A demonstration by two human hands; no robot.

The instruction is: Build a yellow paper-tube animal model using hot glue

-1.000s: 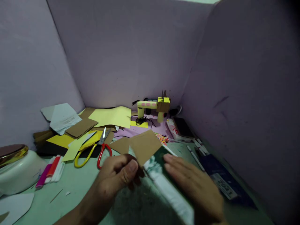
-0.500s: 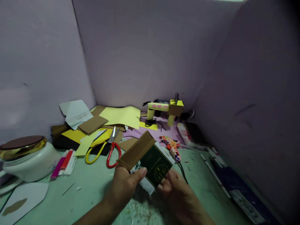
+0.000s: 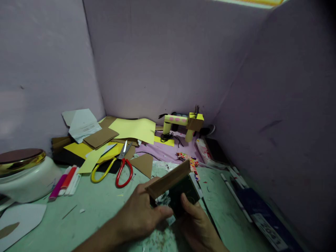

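A small dark green box (image 3: 181,196) with a raised brown cardboard flap (image 3: 169,179) is held tilted above the table, low in the middle of the view. My left hand (image 3: 145,210) grips its left side, thumb across the front near a pale printed patch. On the lower right, my right hand (image 3: 195,217) holds the box with its thumb on the green face. Most fingers of both hands are hidden behind the box. Scissors (image 3: 123,162) with one yellow and one red handle lie open to the left, beside a brown cardboard piece (image 3: 144,165).
Paper and cardboard sheets (image 3: 133,129) lie at the back left. Markers (image 3: 65,182) and a white jar (image 3: 28,178) stand nearer left. A yellow paper animal figure (image 3: 175,120) is at the back; a phone (image 3: 216,150) and blue packet (image 3: 262,213) are right.
The box has tilted so its brown flap stands up more and its green face shows less. My right thumb has come onto the front face. The view has shifted slightly.
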